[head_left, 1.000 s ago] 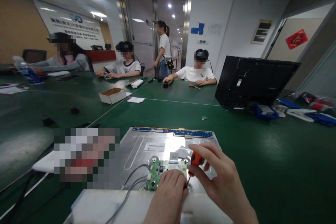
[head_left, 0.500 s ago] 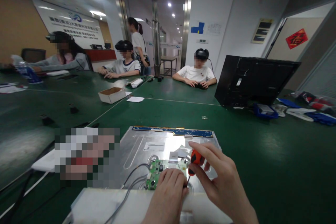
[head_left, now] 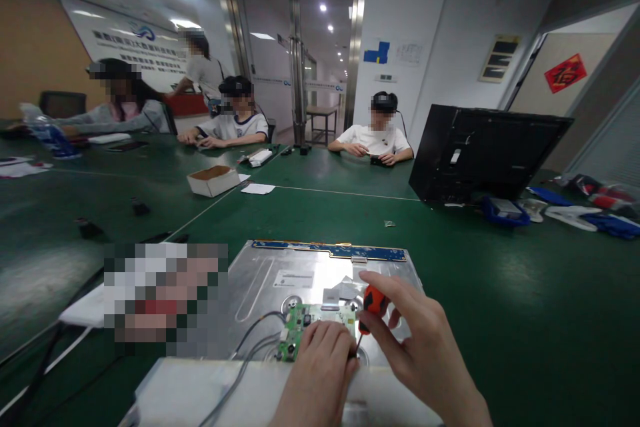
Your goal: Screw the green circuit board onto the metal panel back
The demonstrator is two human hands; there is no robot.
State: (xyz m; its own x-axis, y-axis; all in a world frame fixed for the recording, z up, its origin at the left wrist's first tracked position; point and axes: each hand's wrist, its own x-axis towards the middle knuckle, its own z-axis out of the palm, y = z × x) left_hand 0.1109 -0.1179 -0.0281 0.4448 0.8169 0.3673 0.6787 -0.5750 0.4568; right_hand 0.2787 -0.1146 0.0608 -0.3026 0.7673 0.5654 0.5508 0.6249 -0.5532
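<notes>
My right hand (head_left: pixel 425 333) grips an orange and black screwdriver (head_left: pixel 374 300) between thumb and fingers, its handle tilted and its thin shaft slanting down to the left. Where the shaft ends, my left hand (head_left: pixel 327 350) rests on the green circuit board (head_left: pixel 300 320), fingers bent and pressed together. Whatever those fingertips hold, and the screwdriver's tip, are hidden. The board sits on a silver metal panel (head_left: pixel 255 280) with a blue board strip (head_left: pixel 300 248) along its far edge. Grey and black cables (head_left: pixel 250 353) run from the board's left side.
White foam (head_left: pixel 200 387) lies under the panel's near edge. A blurred-out patch (head_left: pixel 165 293) covers something at left. Farther off are an open cardboard box (head_left: pixel 214 181), a black monitor (head_left: pixel 485 153) and a blue tray (head_left: pixel 505 211). Several people are across the green table (head_left: pixel 330 203).
My hands and the screwdriver look almost unmoved. In the background, a standing person has walked left, away from the glass door, and the seated person at centre right has shifted their hands.
</notes>
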